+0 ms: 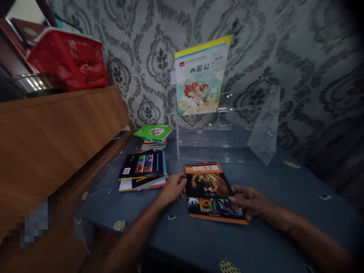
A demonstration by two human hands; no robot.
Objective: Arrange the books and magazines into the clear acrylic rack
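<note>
Just below frame ctr, lion-cover bk (209, 186): R hand (251, 200) pinches its right edge, thumb on top; L hand (174, 185) fingers curl by left edge, can't tell if touching. Best: light grip, cover unbent.

A wall (159, 22) papered in dark damask scrolls on pale grey rises behind a table (301, 189) draped in patterned blue-grey cloth (193, 246), as a wood-grained unit (57, 132) bearing a red basket (71, 58) and a metal vessel (36, 81) stands at left, the dim room fading into shadow at right
</note>
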